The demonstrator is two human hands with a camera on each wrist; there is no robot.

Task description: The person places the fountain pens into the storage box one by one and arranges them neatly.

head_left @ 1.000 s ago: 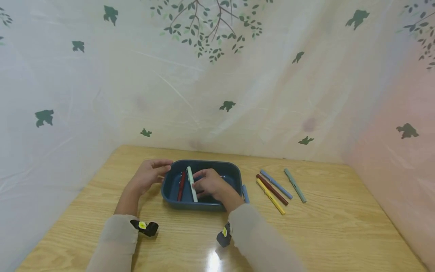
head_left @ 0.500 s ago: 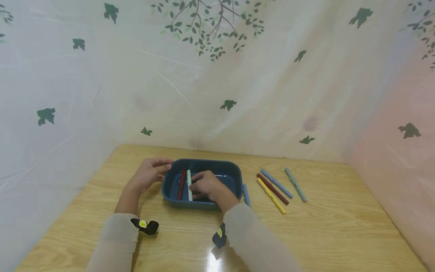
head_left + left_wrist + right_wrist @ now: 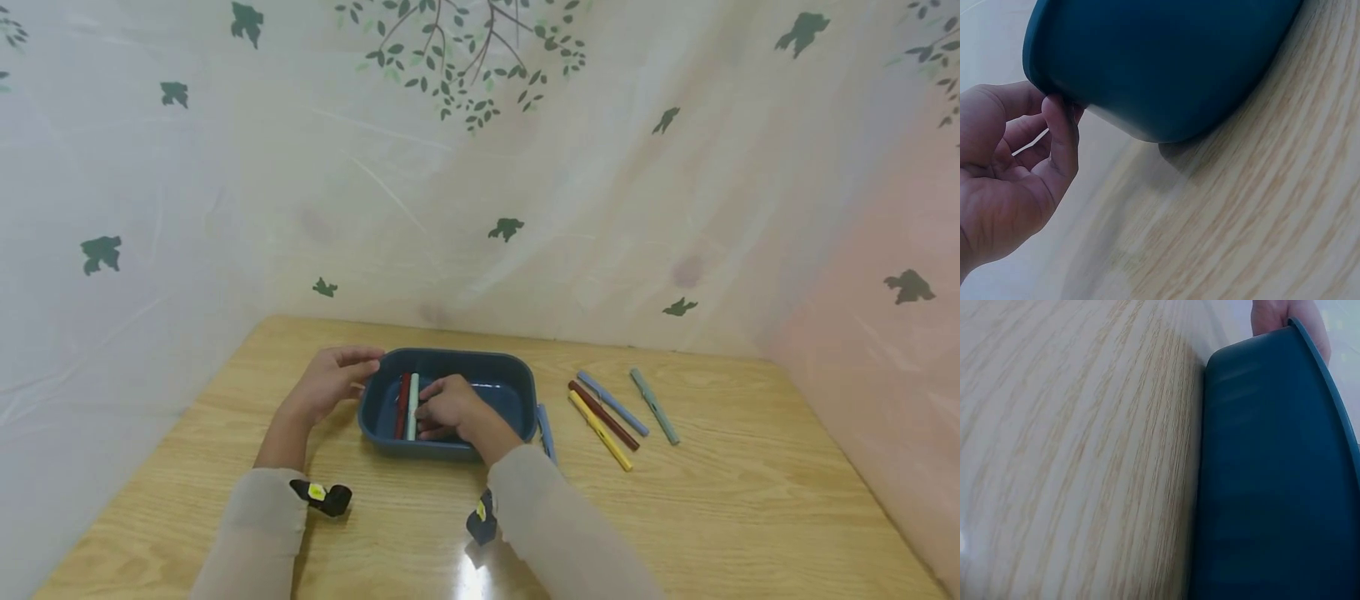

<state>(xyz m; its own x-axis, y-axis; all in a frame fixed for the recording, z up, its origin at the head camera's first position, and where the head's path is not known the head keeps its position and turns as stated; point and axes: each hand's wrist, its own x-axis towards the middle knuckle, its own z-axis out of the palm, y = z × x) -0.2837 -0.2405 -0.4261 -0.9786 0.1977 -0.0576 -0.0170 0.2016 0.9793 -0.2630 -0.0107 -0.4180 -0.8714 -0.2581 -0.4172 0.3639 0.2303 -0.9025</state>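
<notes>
A dark blue open box [image 3: 510, 451] stands on the wooden table, its outer wall filling much of both wrist views. My left hand [image 3: 330, 387] is at its left end, fingertips touching the rim corner from outside; the left wrist view shows the thumb and fingers loosely bent there. Inside lie a dark red pen [image 3: 402, 407] and a mint-green pen [image 3: 412, 407], side by side and almost parallel near the left wall. My right hand [image 3: 457, 408] reaches into the box, fingertips at the mint-green pen's right edge. No finger crosses that pen; the hand's underside is hidden.
Right of the box lie a yellow pen [image 3: 600, 430], a brown-red pen [image 3: 604, 417], a light blue pen [image 3: 613, 403] and a grey-green pen [image 3: 655, 406]. Another blue pen [image 3: 546, 429] lies against the box's right end. A patterned curtain [image 3: 585, 250] hangs behind the table.
The mint-green pen has come down and left, straightening beside the dark red pen. My right hand has shifted slightly left with it. My left hand has stayed at the box corner.
</notes>
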